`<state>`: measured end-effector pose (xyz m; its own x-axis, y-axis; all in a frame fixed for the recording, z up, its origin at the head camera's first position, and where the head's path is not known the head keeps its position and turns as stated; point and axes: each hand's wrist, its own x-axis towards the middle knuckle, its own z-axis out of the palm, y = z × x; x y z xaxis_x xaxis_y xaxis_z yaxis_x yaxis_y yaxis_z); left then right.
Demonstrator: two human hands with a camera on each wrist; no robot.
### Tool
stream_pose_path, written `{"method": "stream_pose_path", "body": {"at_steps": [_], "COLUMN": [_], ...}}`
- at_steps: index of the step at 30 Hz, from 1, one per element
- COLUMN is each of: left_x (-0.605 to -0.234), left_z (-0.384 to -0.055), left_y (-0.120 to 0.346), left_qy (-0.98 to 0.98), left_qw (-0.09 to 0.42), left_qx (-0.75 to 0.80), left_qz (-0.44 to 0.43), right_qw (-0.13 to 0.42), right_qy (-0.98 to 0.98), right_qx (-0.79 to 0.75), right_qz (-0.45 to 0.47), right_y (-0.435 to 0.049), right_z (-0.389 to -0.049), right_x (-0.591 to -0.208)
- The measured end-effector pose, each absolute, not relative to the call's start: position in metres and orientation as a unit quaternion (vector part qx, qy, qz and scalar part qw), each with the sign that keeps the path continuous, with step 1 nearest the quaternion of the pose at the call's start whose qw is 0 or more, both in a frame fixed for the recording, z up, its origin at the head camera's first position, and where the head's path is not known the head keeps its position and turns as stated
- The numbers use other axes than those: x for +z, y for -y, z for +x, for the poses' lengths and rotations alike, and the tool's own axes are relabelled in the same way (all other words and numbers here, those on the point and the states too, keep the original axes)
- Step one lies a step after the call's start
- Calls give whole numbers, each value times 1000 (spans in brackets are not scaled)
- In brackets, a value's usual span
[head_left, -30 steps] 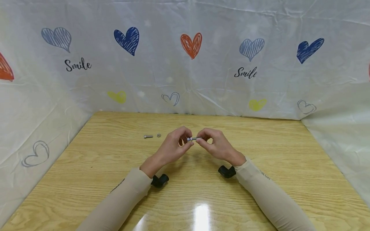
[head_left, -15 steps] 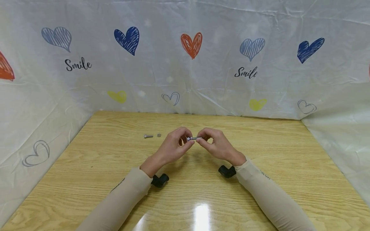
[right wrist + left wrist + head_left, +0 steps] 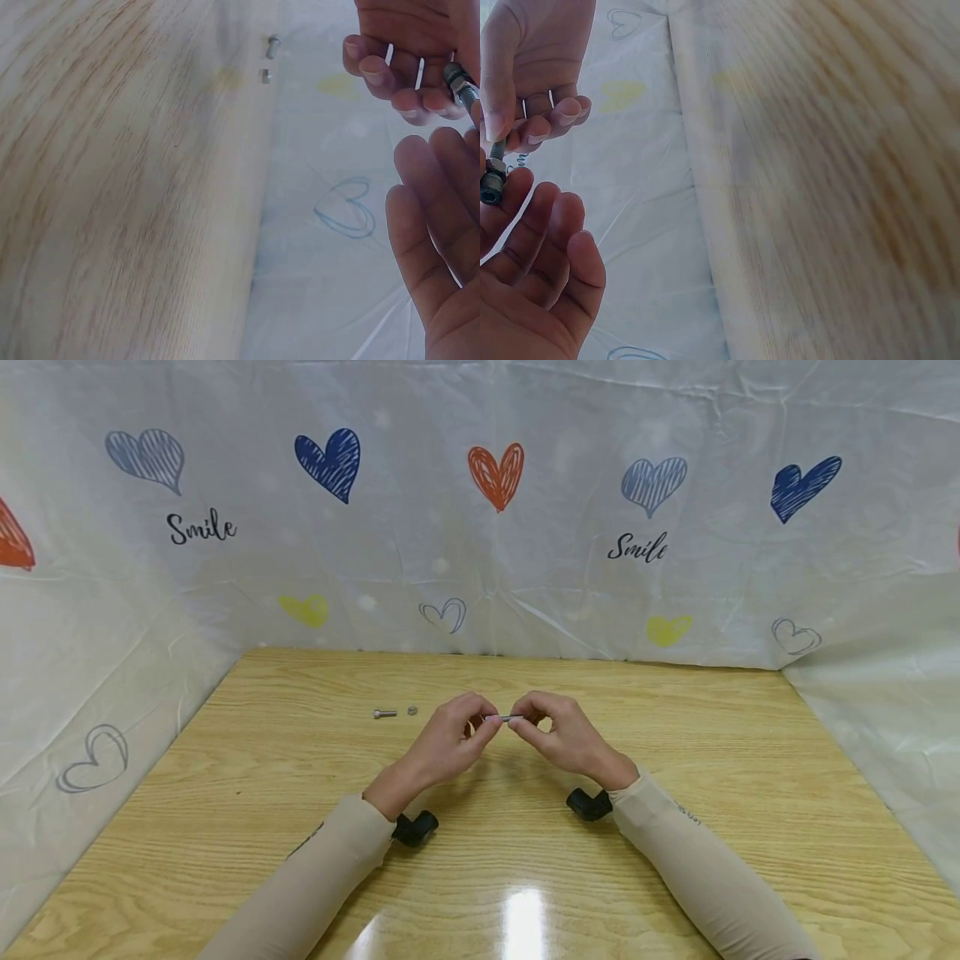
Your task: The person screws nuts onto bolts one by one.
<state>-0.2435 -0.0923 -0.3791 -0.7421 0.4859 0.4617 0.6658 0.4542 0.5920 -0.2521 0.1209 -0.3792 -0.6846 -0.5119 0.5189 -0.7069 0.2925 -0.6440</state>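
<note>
Above the middle of the table, a metal socket-head bolt (image 3: 506, 718) spans the gap between my two hands. My left hand (image 3: 450, 739) pinches it at the head end, where the thumb covers most of the head in the head view. The right hand (image 3: 561, 735) pinches the threaded end between thumb and forefinger. In the left wrist view, a hex nut (image 3: 495, 166) sits on the bolt close to its head. The same nut (image 3: 460, 88) shows by the left fingers in the right wrist view. The other fingers of both hands are loosely bent, off the bolt.
A second bolt (image 3: 385, 714) lies on the wooden table (image 3: 675, 718) left of my hands, with a loose nut (image 3: 412, 711) beside it. White cloth (image 3: 555, 560) printed with hearts hangs behind the table and along both sides.
My left thumb and fingers have closed over the bolt head and nut, which showed between the fingertips before. The right hand has stayed in place on the threaded end.
</note>
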Motion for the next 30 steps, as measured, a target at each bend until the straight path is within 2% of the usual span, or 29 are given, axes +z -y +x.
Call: {"method": "stream_pose_path", "body": {"at_steps": [7, 19, 30], "left_x": [-380, -378, -377], "left_z": [-244, -245, -244], "left_y": [92, 91, 92], "left_qy": [841, 823, 828], "left_qw": [116, 153, 140], "left_qx": [-406, -403, -404], "left_qz": [-338, -370, -362], "right_qw": [106, 119, 115], "right_qy": [797, 796, 796], "right_qx": [452, 446, 450], "right_qz": [387, 391, 387], "right_y": [-122, -122, -122], "right_z": [-253, -254, -254], "right_x": [-380, -382, -380]}}
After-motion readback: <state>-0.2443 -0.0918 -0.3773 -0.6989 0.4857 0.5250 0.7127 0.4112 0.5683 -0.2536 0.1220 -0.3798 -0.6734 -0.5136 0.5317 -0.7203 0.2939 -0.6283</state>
